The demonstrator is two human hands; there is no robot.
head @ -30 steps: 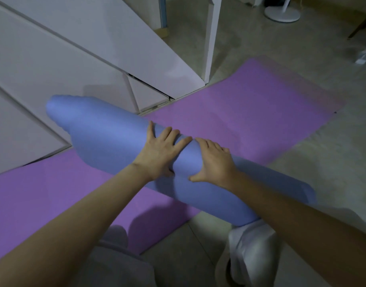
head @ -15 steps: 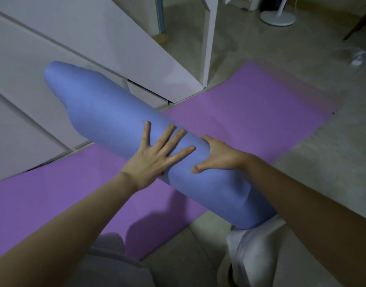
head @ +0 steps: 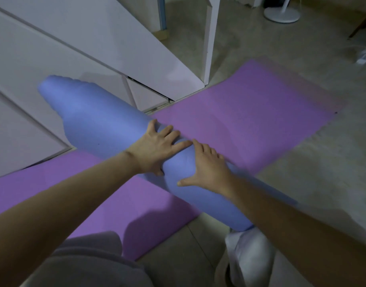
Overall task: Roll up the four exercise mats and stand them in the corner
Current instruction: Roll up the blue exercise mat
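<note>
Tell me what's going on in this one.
A person holds a rolled-up blue mat with both hands side by side near its middle, the left hand and right hand wrapped over the roll. The roll's far end is uneven. It crosses over a purple mat lying flat on the floor beside white cabinets. Neither mat stands in a corner yet.

The roll [head: 107, 125] is a plain periwinkle blue, with no print on it. The mat [head: 250, 112] lying flat is a solid purple, darker and more violet where shadow falls by the roll. The cabinet [head: 74, 48] is glossy white with a faint lilac cast. The floor [head: 302, 172] is a mottled grey-beige. The fan base [head: 282, 14] is white. Nearest me there is a white cloth [head: 250, 251] and a plain grey cloth [head: 91, 262].
</note>
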